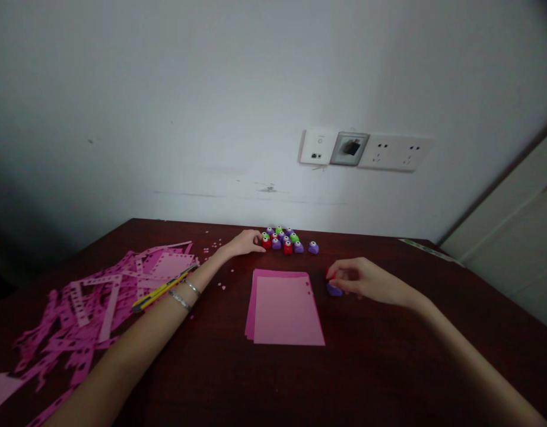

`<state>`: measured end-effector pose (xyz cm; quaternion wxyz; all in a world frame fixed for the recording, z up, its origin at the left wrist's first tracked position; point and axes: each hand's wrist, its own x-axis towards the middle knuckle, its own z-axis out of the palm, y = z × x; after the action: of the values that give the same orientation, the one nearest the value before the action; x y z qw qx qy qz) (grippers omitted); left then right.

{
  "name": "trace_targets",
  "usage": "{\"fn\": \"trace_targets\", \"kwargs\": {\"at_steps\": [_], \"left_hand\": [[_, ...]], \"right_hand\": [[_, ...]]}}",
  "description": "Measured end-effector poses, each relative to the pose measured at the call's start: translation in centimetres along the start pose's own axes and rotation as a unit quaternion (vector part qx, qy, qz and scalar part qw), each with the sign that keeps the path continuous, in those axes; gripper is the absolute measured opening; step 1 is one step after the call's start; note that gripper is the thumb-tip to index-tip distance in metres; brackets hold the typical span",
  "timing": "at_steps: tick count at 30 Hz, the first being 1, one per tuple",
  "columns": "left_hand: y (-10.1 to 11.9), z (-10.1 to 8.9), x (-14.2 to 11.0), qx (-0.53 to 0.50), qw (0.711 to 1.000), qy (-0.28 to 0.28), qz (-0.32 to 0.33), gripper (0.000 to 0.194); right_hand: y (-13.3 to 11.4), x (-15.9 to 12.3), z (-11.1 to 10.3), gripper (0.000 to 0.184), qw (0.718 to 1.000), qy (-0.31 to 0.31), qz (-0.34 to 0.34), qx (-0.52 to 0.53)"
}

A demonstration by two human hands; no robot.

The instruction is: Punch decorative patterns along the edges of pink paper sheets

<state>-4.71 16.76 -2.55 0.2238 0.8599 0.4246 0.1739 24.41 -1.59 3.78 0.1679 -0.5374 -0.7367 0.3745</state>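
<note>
Small craft paper punches [287,240] in red, purple and green, each with a white round top, stand grouped near the wall. My left hand [247,242] rests at the left side of this group, thumb and fingers apart, its tips by a red punch [266,243]. To the right of the paper, my right hand [360,277] has its thumb and fingers closed on a red punch [329,274], mostly hidden by the fingers. Just below it a purple punch [334,290] is partly covered by the hand. Another purple punch [313,248] stands apart from the group.
Pink paper sheets [286,311] lie stacked at the middle. On the left, punched pink strips [107,290] are heaped, with a yellow-and-black pencil-like stick [162,290] on them and tiny cutouts scattered nearby. Wall sockets [393,152] are behind. A flat strip [429,251] lies at the right edge.
</note>
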Motion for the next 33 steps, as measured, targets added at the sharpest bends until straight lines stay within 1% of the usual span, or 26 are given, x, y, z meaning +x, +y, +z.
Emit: {"fn": "trace_targets", "kwargs": {"at_steps": [3, 10, 13, 15, 17, 20, 23, 26, 29, 33], "left_hand": [[0.1, 0.4, 0.1, 0.011, 1.0, 0.014, -0.011, 0.038], [0.0, 1.0, 0.2, 0.014, 0.999, 0.043, -0.013, 0.031], [0.1, 0.9, 0.2, 0.007, 0.999, 0.047, -0.013, 0.031], [0.7, 0.4, 0.1, -0.004, 0.999, 0.043, -0.011, 0.031], [1.8, -0.4, 0.0, -0.023, 0.999, 0.036, 0.0, 0.032], [4.7, -1.7, -0.5, -0.045, 0.998, 0.026, 0.032, 0.034], [8.4, -2.5, -1.7, -0.054, 0.994, -0.007, 0.092, 0.035], [11.3, -2.3, -3.0, -0.062, 0.983, -0.052, 0.168, 0.032], [12.8, -1.6, -3.9, -0.065, 0.972, -0.066, 0.217, 0.024], [13.3, -0.9, -4.3, -0.071, 0.968, -0.066, 0.232, 0.019]], "right_hand": [[0.1, 0.2, 0.2, 0.027, 1.0, -0.006, 0.005, 0.002], [0.0, 0.3, 0.6, 0.024, 1.0, -0.01, 0.007, 0.006], [0.0, 0.3, 0.7, 0.024, 1.0, -0.015, 0.004, 0.006], [-0.1, 0.3, 0.7, 0.024, 1.0, -0.013, 0.003, 0.001], [-0.3, 0.2, 0.6, 0.024, 1.0, 0.001, -0.002, -0.004], [-0.8, 0.1, 0.6, 0.024, 0.999, 0.047, -0.023, -0.009], [-1.6, 0.1, 0.8, 0.025, 0.994, 0.095, -0.045, -0.009], [-2.5, 0.0, 1.3, 0.028, 0.989, 0.13, -0.069, -0.003], [-3.4, -0.1, 1.9, 0.032, 0.985, 0.145, -0.09, 0.008], [-3.8, -0.2, 2.4, 0.03, 0.985, 0.142, -0.09, 0.035]]}}
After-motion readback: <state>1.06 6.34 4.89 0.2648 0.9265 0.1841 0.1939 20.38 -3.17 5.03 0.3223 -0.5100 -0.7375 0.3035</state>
